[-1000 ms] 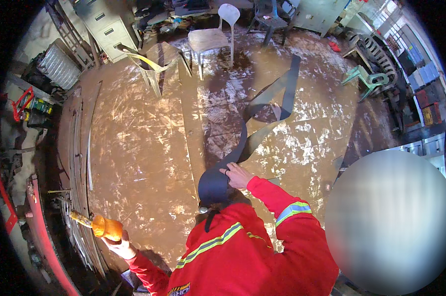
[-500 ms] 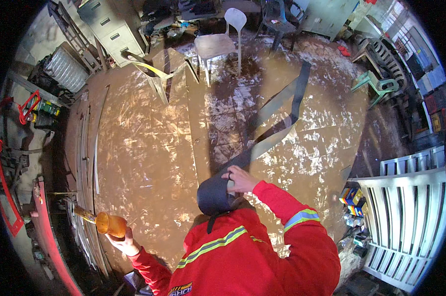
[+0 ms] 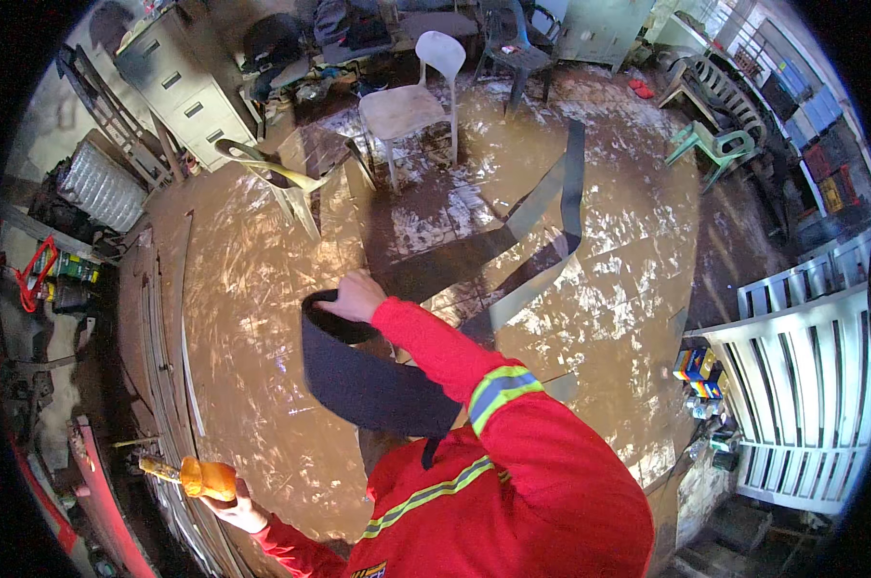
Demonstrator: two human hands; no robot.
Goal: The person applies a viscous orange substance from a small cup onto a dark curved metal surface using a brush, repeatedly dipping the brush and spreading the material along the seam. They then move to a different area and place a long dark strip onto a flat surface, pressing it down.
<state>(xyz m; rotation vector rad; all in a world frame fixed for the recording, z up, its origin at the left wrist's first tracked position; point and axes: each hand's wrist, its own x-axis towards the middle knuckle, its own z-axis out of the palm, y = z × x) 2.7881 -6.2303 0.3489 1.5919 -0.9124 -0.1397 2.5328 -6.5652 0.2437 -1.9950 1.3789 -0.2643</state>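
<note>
My right hand [image 3: 356,297] is closed on the edge of a wide, dark strip [image 3: 363,380] that looks like rubber or fabric belting. The strip curls into a loop in front of my body. From there it trails over the floor in a bent path toward the far side. Out to the left, well away from the strip, my left hand [image 3: 243,509] grips an orange cup-shaped container [image 3: 209,479]. A mottled yellow-brown, stick-like piece [image 3: 161,469] juts from the container's far end; its kind is unclear.
Ahead stand a whitish chair [image 3: 407,111] and a tipped chair frame [image 3: 286,183]. A filing cabinet [image 3: 180,87] is at the far left, a green chair [image 3: 715,144] at the far right. Long thin boards [image 3: 171,356] lie at left; a white slatted bench [image 3: 797,385] stands at right.
My right hand has moved left and a little away from me, drawing the strip into a longer loop. The left hand still holds the orange container, slightly lower and further left. The view has shifted.
</note>
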